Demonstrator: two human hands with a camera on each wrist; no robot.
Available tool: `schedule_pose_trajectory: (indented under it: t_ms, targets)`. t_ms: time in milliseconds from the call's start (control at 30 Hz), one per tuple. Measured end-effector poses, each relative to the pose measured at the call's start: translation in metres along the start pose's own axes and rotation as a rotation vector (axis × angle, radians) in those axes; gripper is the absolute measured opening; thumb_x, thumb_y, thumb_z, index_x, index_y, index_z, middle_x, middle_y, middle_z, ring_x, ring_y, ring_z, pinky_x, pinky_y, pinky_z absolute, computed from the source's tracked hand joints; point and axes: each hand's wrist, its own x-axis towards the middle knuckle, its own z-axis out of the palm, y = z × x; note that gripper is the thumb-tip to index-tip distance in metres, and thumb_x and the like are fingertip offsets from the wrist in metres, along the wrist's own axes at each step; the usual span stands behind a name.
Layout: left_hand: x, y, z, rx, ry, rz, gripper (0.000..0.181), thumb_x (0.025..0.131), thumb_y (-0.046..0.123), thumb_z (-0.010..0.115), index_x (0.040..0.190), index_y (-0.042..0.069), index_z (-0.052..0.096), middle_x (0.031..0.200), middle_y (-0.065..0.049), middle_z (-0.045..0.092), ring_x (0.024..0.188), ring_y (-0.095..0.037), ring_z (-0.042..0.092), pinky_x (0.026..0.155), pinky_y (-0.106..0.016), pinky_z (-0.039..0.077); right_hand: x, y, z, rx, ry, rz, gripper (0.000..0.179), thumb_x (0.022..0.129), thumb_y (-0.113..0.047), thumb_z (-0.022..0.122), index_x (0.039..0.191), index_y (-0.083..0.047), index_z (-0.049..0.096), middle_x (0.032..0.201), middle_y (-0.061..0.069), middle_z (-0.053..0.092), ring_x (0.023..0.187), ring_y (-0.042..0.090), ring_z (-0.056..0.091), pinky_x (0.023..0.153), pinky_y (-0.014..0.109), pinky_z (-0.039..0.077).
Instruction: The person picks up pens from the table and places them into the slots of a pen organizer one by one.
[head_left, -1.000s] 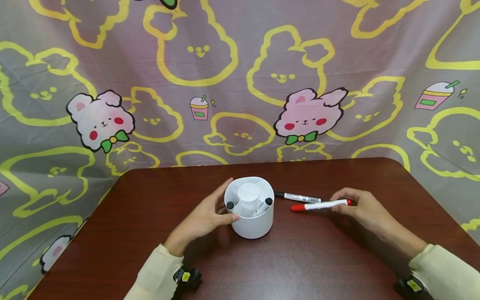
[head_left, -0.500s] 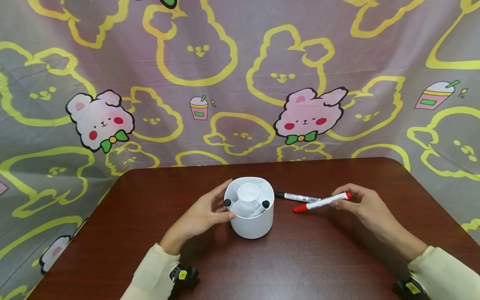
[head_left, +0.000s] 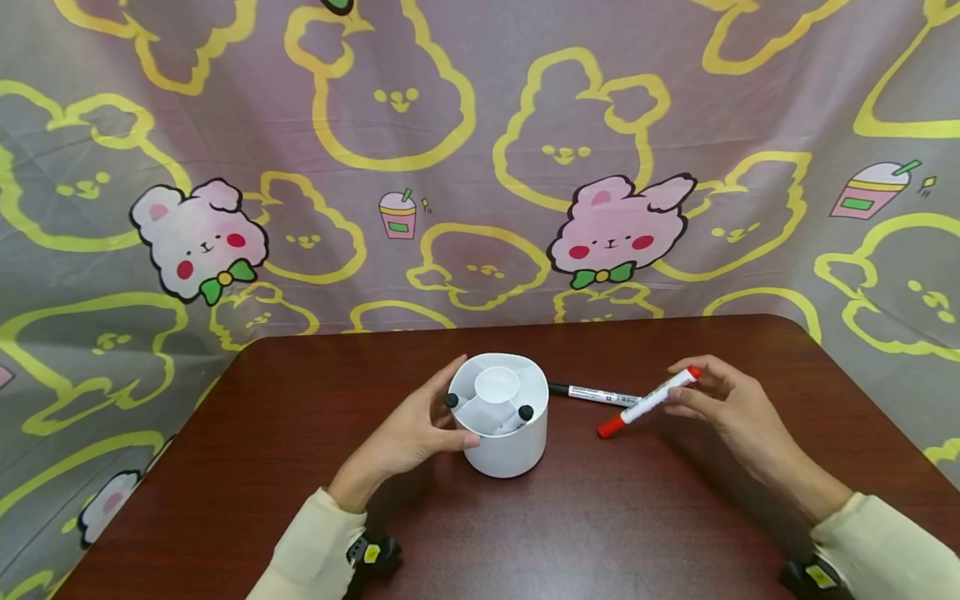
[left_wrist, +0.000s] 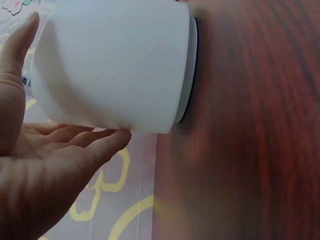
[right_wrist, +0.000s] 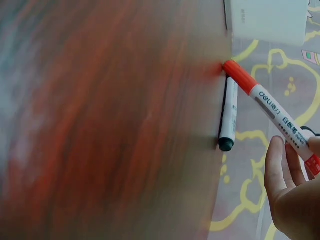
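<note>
A round white pen holder [head_left: 501, 457] with compartments stands on the table, and two black-capped markers lean inside it. My left hand [head_left: 408, 433] grips its left side, thumb [head_left: 456, 439] in front near the rim and fingers behind; the left wrist view shows those fingers [left_wrist: 107, 145] along the white wall. To the right, my right hand [head_left: 738, 408] pinches a red whiteboard marker [head_left: 651, 402] near its back end. That marker slants, its red cap [right_wrist: 240, 76] low and pointing toward the holder.
A black whiteboard marker [head_left: 603, 396] lies on the dark wooden table [head_left: 570, 533] just right of the holder, its right end overlapped by the red marker in the head view. A patterned curtain [head_left: 480, 167] hangs behind the table's far edge.
The red marker has gone from nearly level to a steeper slant, its cap end lower and its back end higher. The black caps in the holder have shifted slightly left.
</note>
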Motion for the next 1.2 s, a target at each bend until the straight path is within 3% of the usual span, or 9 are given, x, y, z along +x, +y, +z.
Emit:
schedule_pose_trajectory:
  t_ms: [133,333,667,900,1200]
  targets:
    - [0.001,-0.003,0.005,0.005,0.022,-0.009,0.123,0.081,0.012,0.091,0.17,0.015,0.006,0.161,-0.024,0.037,0.131,-0.035,0.056,0.096,-0.024,0.054,0.001,-0.006,0.004,0.002,0.012,0.019,0.025,0.096,0.005,0.07,0.118,-0.008,0.068,0.098,0.0,0.075,0.087,0.012,0.075,0.079,0.036,0.063]
    - [0.002,-0.005,0.011,0.017,0.072,-0.033,0.126,0.079,0.012,0.093,0.169,0.019,0.005,0.16,-0.022,0.038,0.134,-0.035,0.055,0.098,-0.024,0.053,0.004,-0.017,0.009,-0.008,0.016,0.031,0.026,0.099,-0.001,0.07,0.124,-0.008,0.064,0.101,-0.003,0.076,0.088,0.013,0.076,0.08,0.033,0.063]
    - [0.004,-0.007,0.017,0.055,0.107,0.008,0.125,0.078,0.012,0.094,0.168,0.011,0.007,0.155,-0.018,0.048,0.136,-0.03,0.053,0.109,-0.029,0.044,0.009,-0.028,0.015,0.128,0.03,-0.005,0.033,0.1,0.004,0.066,0.13,-0.008,0.06,0.105,0.002,0.076,0.089,0.015,0.076,0.077,0.036,0.064]
    - [0.003,-0.008,0.016,0.065,0.104,0.006,0.117,0.081,0.016,0.092,0.167,0.009,0.013,0.155,-0.02,0.047,0.132,-0.03,0.056,0.103,-0.027,0.048,0.015,-0.036,0.021,0.203,0.045,-0.039,0.036,0.1,0.007,0.064,0.132,-0.008,0.057,0.105,0.004,0.077,0.09,0.016,0.077,0.076,0.038,0.064]
    - [0.002,-0.005,0.007,0.11,0.063,0.009,0.103,0.086,0.013,0.088,0.165,0.012,0.022,0.156,-0.017,0.048,0.132,-0.033,0.057,0.106,-0.041,0.051,0.018,-0.049,0.031,0.229,0.042,-0.083,0.037,0.099,0.007,0.064,0.133,-0.005,0.053,0.106,0.005,0.078,0.095,0.017,0.079,0.077,0.038,0.064]
